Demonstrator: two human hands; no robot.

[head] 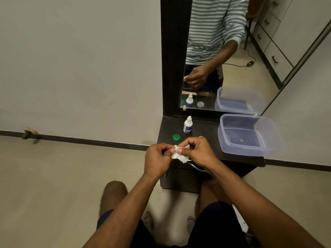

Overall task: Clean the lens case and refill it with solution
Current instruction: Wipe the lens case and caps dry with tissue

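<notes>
Lens case [174, 155] & white tissue [182, 158] pinched btwn both hands, left [157, 158] + right [200, 151], fingers curled.

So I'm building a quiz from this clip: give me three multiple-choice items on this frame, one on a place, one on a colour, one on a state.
1. Where does the solution bottle stand?
A. inside the plastic tub
B. on the dark table, behind the round cap
C. on the floor

2. What colour is the round cap on the table?
A. green
B. red
C. yellow

3. What are the hands doing?
A. resting flat
B. holding the bottle
C. pinching a white tissue

Key: 1 B, it stands upright beside the plastic tub; 2 A, plainly green; 3 C, left hand and right hand both grip the white tissue.
</notes>
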